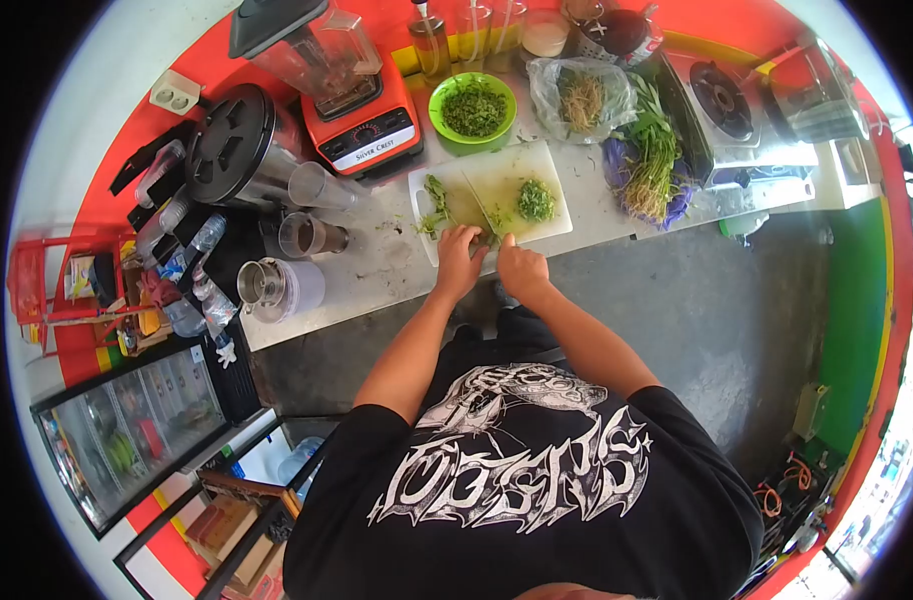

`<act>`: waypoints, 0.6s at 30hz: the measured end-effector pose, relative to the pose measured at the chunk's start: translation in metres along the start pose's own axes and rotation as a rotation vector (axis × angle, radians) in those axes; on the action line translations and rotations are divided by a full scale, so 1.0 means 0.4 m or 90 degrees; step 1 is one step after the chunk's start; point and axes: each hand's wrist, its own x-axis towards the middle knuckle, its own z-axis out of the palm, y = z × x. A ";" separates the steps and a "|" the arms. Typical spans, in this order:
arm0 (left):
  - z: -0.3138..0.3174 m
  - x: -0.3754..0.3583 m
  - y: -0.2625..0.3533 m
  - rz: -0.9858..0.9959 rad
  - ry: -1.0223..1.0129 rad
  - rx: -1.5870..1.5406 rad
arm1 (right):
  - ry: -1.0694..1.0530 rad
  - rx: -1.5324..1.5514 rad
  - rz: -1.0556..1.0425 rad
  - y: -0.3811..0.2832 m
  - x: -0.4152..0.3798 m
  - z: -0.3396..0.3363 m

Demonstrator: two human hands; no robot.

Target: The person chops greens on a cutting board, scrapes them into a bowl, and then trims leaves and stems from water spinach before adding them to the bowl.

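Observation:
My right hand [523, 268] is closed around the handle of a knife [483, 198], whose thin blade points away across a white cutting board [562, 178]. Close beside the blade, at the board's near edge, my left hand [461, 258] has its fingers curled over some green herbs [487, 240], mostly covered by the fingers. A heap of chopped herbs [536, 200] lies on the board to the right of the knife. On its left side are loose leafy sprigs [436, 204]. Behind the board, a bright green bowl [474, 143] holds more chopped greens.
A bunch of leafy stems [649, 165] lies right of the board, near a plastic bag [584, 100] of roots. A red blender [362, 130], clear plastic cups [315, 188] and a steel-topped container [282, 288] stand left. A gas stove [722, 100] is at far right.

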 end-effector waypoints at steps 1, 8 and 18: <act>-0.002 0.001 0.000 -0.009 0.004 0.003 | 0.014 -0.012 -0.018 -0.003 0.007 -0.013; 0.025 0.000 0.000 -0.028 0.030 0.042 | -0.013 0.074 -0.074 0.029 -0.041 -0.003; 0.026 0.000 0.026 -0.032 0.032 0.052 | 0.028 0.075 -0.111 0.099 0.037 -0.017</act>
